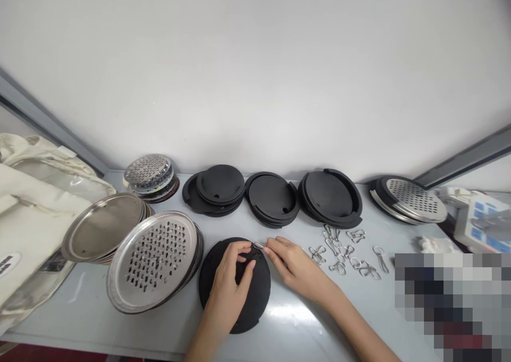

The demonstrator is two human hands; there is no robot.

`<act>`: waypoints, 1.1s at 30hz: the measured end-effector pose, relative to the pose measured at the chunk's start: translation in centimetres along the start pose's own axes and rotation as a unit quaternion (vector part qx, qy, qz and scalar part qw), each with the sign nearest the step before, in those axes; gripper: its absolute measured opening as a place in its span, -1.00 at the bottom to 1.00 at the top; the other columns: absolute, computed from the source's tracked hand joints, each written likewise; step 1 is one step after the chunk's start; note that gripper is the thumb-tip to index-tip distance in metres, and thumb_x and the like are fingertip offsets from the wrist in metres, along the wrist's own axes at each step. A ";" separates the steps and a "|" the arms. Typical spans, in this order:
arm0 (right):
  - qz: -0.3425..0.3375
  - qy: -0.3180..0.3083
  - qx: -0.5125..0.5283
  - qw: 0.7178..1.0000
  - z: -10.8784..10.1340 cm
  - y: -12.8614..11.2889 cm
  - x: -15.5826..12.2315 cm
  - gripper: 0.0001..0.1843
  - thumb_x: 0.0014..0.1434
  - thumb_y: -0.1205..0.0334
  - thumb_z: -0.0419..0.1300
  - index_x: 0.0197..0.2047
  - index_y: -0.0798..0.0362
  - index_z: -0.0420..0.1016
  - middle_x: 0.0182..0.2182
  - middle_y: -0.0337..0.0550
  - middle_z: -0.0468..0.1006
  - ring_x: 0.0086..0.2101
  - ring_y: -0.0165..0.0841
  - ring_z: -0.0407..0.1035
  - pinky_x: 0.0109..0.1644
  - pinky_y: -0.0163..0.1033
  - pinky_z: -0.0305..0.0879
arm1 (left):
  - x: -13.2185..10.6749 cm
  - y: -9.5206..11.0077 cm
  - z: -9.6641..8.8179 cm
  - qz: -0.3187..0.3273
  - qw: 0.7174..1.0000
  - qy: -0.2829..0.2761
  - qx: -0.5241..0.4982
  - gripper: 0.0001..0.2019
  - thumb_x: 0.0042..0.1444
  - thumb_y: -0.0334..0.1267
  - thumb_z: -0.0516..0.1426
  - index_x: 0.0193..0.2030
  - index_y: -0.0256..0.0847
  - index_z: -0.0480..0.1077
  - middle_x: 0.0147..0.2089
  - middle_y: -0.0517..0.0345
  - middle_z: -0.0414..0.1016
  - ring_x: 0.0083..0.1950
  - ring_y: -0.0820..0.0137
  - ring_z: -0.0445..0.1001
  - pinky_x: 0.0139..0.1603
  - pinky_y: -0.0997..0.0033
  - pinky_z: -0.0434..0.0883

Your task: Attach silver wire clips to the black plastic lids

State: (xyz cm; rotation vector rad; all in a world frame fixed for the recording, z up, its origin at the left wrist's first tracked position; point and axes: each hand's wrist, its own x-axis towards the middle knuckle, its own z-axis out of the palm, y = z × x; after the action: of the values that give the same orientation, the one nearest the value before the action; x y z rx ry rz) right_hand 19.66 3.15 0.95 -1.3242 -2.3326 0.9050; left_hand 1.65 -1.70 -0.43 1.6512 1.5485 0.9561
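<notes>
Hands at a black disc (261,290), with a wire clip (258,245) held at its far rim.
Left hand (231,277) curls over the disc, gripping it flat on the worktop (295,325); right hand (297,269) pinches the clip between thumb and forefinger. The clip's long axis runs left to right along the rim, pointing toward the left thumb. It looks early on: loose clips (347,253) and three stacks of black discs (273,197) wait, while one stack with steel graters (411,199) seems assembled.
</notes>
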 end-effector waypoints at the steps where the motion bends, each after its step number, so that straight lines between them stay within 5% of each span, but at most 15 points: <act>1: 0.008 0.003 -0.003 1.000 0.1 0.1 0.0 -0.70 0.40 0.18 -0.16 -0.38 0.02 0.17 -0.47 -0.25 0.26 -0.47 -0.39 0.23 -0.35 -0.29 0.19 | 0.0 0.0 0.0 -0.004 1.000 0.002 0.004 -0.80 0.24 -0.30 0.02 0.01 -0.11 0.27 -0.02 0.07 0.43 -0.08 0.33 0.47 -0.04 0.24 0.46; 9: -0.009 -0.037 0.003 0.999 0.2 0.1 0.2 -0.70 0.39 0.23 -0.17 -0.39 0.03 0.17 -0.46 -0.24 0.32 -0.46 -0.39 0.25 -0.34 -0.30 0.17 | 0.0 -0.3 0.2 0.017 1.000 0.003 0.010 -0.73 0.18 -0.39 0.05 0.02 -0.09 0.28 -0.03 0.09 0.43 -0.06 0.33 0.47 -0.04 0.26 0.47; 16: -0.023 -0.051 0.011 0.998 0.0 0.4 0.1 -0.69 0.38 0.28 -0.16 -0.40 0.05 0.23 -0.45 -0.22 0.35 -0.45 -0.38 0.26 -0.33 -0.28 0.18 | -0.1 0.0 -0.1 0.055 0.996 -0.054 0.039 -0.57 0.30 -0.37 -0.07 0.28 0.03 0.12 0.15 0.06 0.36 0.11 0.29 0.38 0.08 0.20 0.42; 24: -0.026 -0.052 0.010 0.998 0.1 0.5 0.0 -0.69 0.37 0.29 -0.14 -0.36 0.07 0.31 -0.43 -0.19 0.38 -0.45 -0.38 0.28 -0.33 -0.26 0.20 | -0.1 0.1 -0.1 0.086 0.992 -0.069 0.065 -0.57 0.31 -0.39 -0.11 0.27 0.00 0.16 0.17 0.10 0.37 0.21 0.28 0.29 0.19 0.16 0.35; 33: -0.033 -0.062 -0.005 0.998 -0.1 0.4 0.1 -0.70 0.35 0.27 -0.11 -0.45 0.05 0.18 -0.48 -0.23 0.34 -0.48 -0.42 0.23 -0.35 -0.30 0.16 | 0.0 0.1 0.0 0.077 0.992 -0.078 0.055 -0.58 0.32 -0.40 -0.12 0.26 0.00 0.16 0.20 0.12 0.34 0.22 0.32 0.27 0.21 0.21 0.33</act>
State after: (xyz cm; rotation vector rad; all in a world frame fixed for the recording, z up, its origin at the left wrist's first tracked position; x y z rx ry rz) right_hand 19.96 3.40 0.76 -1.2190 -2.4604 0.9821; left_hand 1.72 -1.73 -0.35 1.8975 1.4067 0.8100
